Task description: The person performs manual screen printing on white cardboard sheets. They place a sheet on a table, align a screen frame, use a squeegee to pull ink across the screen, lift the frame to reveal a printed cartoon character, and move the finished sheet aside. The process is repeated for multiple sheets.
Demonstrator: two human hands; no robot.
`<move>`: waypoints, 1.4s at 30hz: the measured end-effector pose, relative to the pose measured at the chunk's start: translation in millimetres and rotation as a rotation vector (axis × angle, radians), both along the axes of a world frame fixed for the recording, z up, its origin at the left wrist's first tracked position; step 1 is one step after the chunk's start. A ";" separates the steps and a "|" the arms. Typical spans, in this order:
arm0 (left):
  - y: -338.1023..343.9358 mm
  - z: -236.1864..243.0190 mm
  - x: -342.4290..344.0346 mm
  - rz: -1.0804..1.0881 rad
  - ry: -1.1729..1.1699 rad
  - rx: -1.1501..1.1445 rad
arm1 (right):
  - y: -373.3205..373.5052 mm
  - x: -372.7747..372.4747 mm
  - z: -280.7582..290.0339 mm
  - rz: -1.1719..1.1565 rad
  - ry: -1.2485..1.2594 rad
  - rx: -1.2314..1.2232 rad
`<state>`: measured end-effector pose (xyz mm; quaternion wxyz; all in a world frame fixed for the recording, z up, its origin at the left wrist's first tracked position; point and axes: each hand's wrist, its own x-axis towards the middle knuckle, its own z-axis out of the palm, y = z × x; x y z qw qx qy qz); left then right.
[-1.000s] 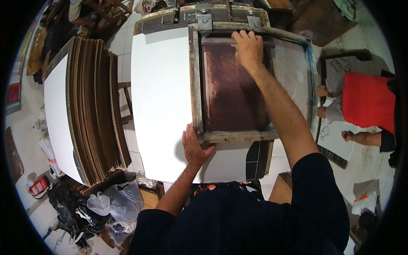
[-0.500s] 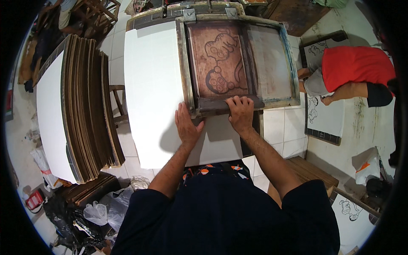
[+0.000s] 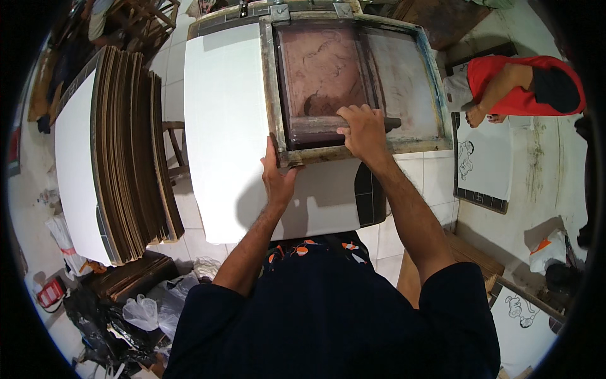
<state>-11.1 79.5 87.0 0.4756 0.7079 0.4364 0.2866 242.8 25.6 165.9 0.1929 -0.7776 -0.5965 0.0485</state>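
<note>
My right hand [image 3: 366, 136] grips a long squeegee [image 3: 312, 124], which lies crosswise on the near part of a reddish-brown printing screen [image 3: 325, 69]. Dark wet ink shows along the squeegee's near side. Part of a dark line drawing is visible on the mesh just beyond it; the rest looks faint. My left hand [image 3: 278, 183] grasps the near left corner of the screen's wooden frame [image 3: 328, 153], fingers along its left side and thumb at the near edge. Below the frame is a board covered with white cloth [image 3: 221, 132].
Metal hinge clamps [image 3: 279, 12] hold the frame's far edge. A tall stack of boards [image 3: 126, 158] stands at left, above plastic bags [image 3: 154, 312]. At right, a person in red [image 3: 505, 79] bends over a printed board [image 3: 483, 158]. Another printed board [image 3: 521, 322] lies lower right.
My right hand has moved the squeegee away from the near edge, and the drawing on the mesh has grown fainter. My left hand has shifted onto the frame's corner. The person in red bends lower.
</note>
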 end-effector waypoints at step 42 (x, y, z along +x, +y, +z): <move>57.6 206.2 38.7 0.010 -0.427 0.078 | 20.2 29.1 152.2 -0.008 -0.507 0.595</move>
